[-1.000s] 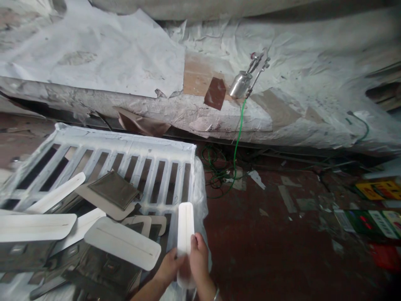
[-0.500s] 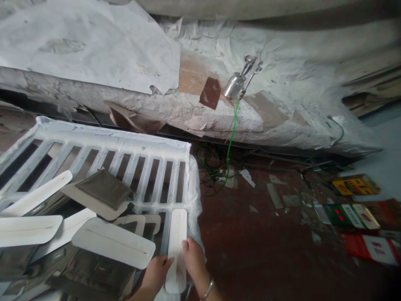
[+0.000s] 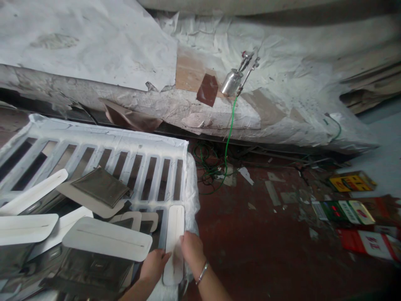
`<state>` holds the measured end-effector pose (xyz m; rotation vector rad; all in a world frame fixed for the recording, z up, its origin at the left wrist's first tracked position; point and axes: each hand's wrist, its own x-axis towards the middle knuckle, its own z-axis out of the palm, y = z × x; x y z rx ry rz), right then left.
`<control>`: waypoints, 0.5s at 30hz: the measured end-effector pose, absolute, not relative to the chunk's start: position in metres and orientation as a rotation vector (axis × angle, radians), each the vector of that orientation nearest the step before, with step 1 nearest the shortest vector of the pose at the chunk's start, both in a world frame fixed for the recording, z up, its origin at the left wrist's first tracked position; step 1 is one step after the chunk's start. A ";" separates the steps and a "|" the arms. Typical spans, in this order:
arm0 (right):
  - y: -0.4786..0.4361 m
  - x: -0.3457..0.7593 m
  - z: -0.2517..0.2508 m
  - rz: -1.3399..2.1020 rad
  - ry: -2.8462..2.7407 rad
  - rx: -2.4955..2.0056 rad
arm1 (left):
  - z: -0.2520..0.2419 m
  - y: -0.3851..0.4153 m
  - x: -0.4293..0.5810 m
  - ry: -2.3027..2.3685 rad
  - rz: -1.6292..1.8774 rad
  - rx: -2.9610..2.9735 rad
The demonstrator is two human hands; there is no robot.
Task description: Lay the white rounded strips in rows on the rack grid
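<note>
A long white panel (image 3: pixel 174 244) with rounded corners and a faint dark line down its middle lies at the rack's right edge. My left hand (image 3: pixel 154 265) pinches its left edge, fingers curled. On the opposite edge, my right hand (image 3: pixel 191 249) grips it between thumb and fingers; a silver bangle circles that wrist. Left of my hands, a wider pale panel (image 3: pixel 106 239) rests over dark brown pouch-like pieces (image 3: pixel 94 269). A dark flat pouch (image 3: pixel 100 187) with a pale flap lies further back on the pile.
The white slatted rack (image 3: pixel 109 132) supports the pile. Behind it, a paper-covered bench (image 3: pixel 131 54) holds a spray gun (image 3: pixel 233 81) with a metal cup and a green hose (image 3: pixel 231 125). Tins (image 3: pixel 344 212) and scraps lie on the dark red floor (image 3: pixel 244 242) at right.
The view has shifted a little, so everything sits slightly further left and up. Both hands keep hold of the white panel, and the right forearm shows more.
</note>
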<state>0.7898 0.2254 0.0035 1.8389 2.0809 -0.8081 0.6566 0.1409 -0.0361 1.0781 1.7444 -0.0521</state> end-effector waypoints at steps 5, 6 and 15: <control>0.230 0.787 0.007 -0.741 2.064 1.755 | -0.032 0.146 0.657 1.748 -0.117 1.112; 0.230 0.786 0.008 -0.730 2.062 1.743 | -0.031 0.147 0.657 1.747 -0.129 1.114; 0.242 0.787 0.017 -0.725 2.115 1.658 | -0.014 0.145 0.659 1.661 -0.261 1.153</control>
